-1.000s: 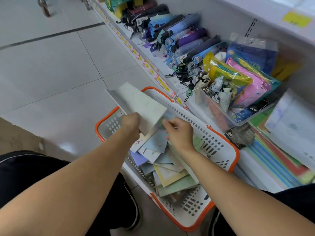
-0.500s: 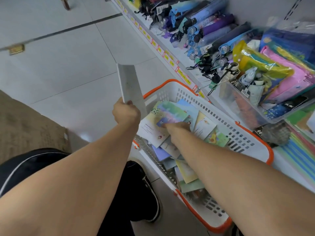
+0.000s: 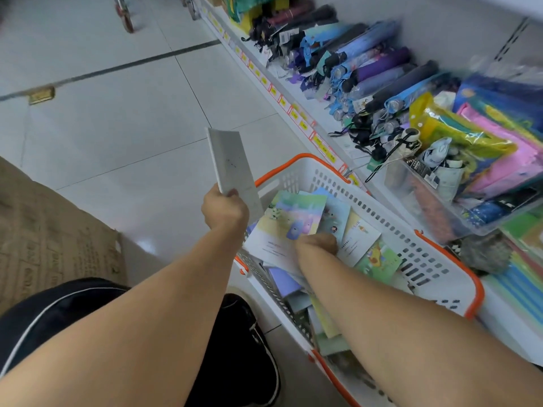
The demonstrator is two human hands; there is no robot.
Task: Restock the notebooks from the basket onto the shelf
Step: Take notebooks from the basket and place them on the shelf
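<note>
Left hand [image 3: 224,211] grips a grey notebook [image 3: 232,171] by its lower end, fingers curled round it, and holds it up and left of the basket [image 3: 379,214], probably so it's out of the way while the other hand digs. Right hand [image 3: 316,245] is down in the basket on a fanned bunch of notebooks [image 3: 296,221] with pastel covers. Fingers look curled over their lower edges, but how firm the grip is I can't tell; the fingertips are hidden. More notebooks lie loose deeper in the basket.

The basket sits against the shelf [image 3: 311,113] edge, so it's a short reach. The shelf stretch nearest holds umbrellas [image 3: 367,66] and a clear bin [image 3: 435,198] of pouches. Flat coloured stock [image 3: 517,277] at far right looks like the target spot.
</note>
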